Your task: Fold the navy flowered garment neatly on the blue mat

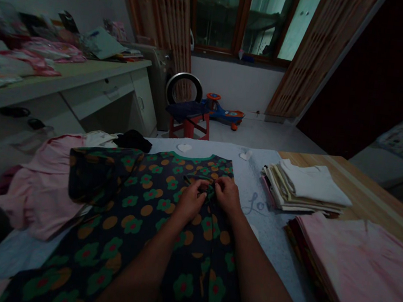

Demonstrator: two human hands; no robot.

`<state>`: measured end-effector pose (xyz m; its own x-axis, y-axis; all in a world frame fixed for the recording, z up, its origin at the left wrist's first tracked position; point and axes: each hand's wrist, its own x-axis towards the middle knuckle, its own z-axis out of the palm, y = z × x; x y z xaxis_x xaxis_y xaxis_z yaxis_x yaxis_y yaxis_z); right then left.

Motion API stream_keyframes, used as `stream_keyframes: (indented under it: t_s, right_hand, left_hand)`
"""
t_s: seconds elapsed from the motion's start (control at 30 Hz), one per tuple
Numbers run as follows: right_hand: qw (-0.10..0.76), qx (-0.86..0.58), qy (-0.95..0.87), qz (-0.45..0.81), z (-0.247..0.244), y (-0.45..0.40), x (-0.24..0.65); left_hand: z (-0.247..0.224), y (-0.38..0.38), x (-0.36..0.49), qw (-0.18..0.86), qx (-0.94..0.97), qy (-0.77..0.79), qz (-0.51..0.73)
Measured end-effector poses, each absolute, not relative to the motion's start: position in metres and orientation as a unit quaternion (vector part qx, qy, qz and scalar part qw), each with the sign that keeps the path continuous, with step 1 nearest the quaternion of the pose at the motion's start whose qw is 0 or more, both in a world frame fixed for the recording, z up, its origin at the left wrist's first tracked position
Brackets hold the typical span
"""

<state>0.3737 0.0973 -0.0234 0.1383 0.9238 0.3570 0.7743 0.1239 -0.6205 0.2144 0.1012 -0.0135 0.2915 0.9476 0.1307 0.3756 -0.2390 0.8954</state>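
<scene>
A dark dress with green flowers and orange dots lies spread on the light blue cloth, its neckline at the far end. One sleeve sticks out to the left. My left hand and my right hand meet over the right part of the dress. Both pinch a bunched fold of its fabric between thumb and fingers. Under my forearms, part of the dress is hidden.
Folded white and beige clothes are stacked at the right, with a folded pink garment pile nearer. Crumpled pink clothing lies at the left. A red stool and a blue ride-on toy stand beyond the table.
</scene>
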Motion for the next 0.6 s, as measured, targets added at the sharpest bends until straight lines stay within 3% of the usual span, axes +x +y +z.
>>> stream_keyframes:
  t_s: [0.27, 0.6]
  right_hand:
    - [0.418, -0.644, -0.615, 0.177, -0.019, 0.093, 0.373]
    - [0.332, -0.599, -0.632, 0.362, -0.012, 0.090, 0.392]
  left_hand:
    - [-0.009, 0.098, 0.211, 0.317, 0.741, 0.527, 0.272]
    - [-0.009, 0.104, 0.211, 0.336, 0.701, 0.511, 0.366]
